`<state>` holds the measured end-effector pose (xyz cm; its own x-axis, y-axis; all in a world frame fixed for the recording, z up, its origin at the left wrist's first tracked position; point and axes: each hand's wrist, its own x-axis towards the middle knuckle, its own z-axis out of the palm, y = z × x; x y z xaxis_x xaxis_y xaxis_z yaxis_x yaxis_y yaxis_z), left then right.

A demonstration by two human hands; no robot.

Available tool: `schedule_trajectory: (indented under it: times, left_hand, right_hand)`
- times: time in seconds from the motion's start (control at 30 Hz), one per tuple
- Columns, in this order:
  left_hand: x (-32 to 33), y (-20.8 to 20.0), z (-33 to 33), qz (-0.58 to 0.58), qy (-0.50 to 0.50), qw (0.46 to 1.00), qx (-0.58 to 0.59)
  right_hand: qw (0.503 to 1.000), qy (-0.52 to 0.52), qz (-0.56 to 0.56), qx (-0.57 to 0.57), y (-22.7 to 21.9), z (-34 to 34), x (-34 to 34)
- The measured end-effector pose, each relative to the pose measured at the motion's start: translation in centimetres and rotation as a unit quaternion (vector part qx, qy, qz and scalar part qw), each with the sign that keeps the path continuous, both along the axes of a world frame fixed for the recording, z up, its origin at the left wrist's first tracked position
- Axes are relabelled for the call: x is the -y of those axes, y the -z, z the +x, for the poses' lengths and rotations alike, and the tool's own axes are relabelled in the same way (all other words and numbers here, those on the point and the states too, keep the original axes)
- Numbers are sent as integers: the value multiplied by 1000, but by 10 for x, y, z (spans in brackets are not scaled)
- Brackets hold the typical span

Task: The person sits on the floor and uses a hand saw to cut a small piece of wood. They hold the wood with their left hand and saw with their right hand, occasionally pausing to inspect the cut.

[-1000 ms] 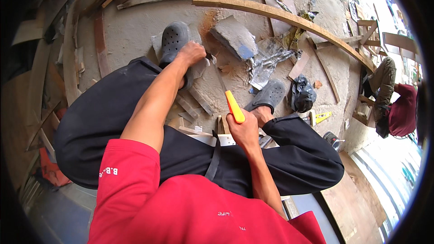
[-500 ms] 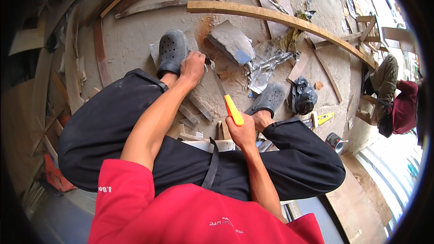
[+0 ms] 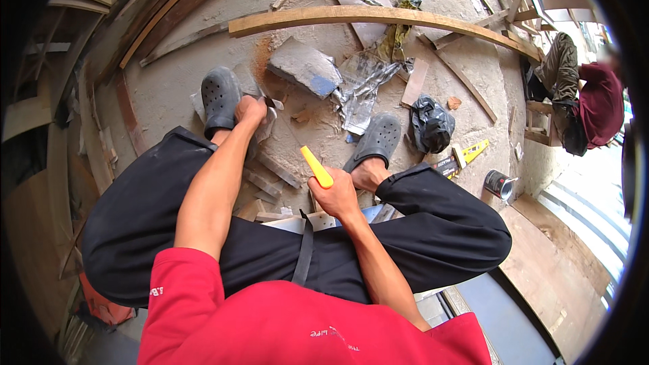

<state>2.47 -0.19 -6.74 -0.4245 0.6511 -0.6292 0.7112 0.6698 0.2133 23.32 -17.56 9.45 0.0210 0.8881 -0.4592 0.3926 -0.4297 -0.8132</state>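
My right hand (image 3: 336, 194) is wrapped round the yellow handle of a thin-bladed tool (image 3: 316, 166). Its narrow metal shaft slants up and left toward my left hand (image 3: 251, 109). That hand is closed beside my grey clog (image 3: 221, 96), low over the ground. A small dark piece (image 3: 273, 103) sticks out by its fingers, with something pale beneath; what the fingers grip is too small to name. My other clog (image 3: 376, 142) is planted to the right of the tool.
A grey stone block (image 3: 304, 66) lies ahead, beside crumpled silvery sheeting (image 3: 363, 88). A long timber (image 3: 378, 16) crosses beyond. To the right are a black plastic bag (image 3: 432, 124), a yellow tool (image 3: 475, 151) and a can (image 3: 498, 184). Another person (image 3: 598, 105) sits at far right.
The view has shifted, so the ground things appear farther left. The handle now shows its yellow face more, and the tool's tip looks farther from my left hand. Both hands keep their grips.
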Motion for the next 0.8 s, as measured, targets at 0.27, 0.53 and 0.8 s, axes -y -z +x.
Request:
schedule_trajectory:
  times: [0.27,0.53,0.8]
  left_hand:
    - [-6,-63,-32,213,584,770,-145]
    - [-14,-11,-48,242,647,704,-165]
    - [-10,-2,-48,278,661,675,-172]
  right_hand:
    - [1000,-11,7,15,5,1,2]
    - [999,-17,-3,44,-9,-6,-7]
    - [996,-39,-27,73,-28,-15,-15]
